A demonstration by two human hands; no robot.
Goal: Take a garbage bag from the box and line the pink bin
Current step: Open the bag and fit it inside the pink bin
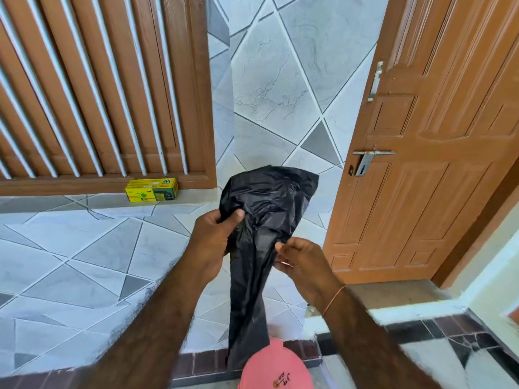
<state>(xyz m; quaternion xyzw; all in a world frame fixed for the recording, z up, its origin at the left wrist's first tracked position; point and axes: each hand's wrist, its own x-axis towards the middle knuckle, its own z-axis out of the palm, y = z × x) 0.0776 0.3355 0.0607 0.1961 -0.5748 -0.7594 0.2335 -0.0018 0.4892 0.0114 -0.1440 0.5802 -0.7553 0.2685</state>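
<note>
The box (pixel 151 190) is seen far left of the left hand (pixel 216 242), which grips the garbage bag (pixel 261 234); the right hand (pixel 300 262) pinches its edge. The layers should be rubbed apart above the pink bin (pixel 276 366) below.

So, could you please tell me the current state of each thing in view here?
Garbage bag: out of the box, held up, not yet opened.
Left hand: grips the bag.
Right hand: pinches the bag's edge.
Pink bin: lid on, unlined.
Yellow box: on the ledge, closed.
Door: ajar.
</note>
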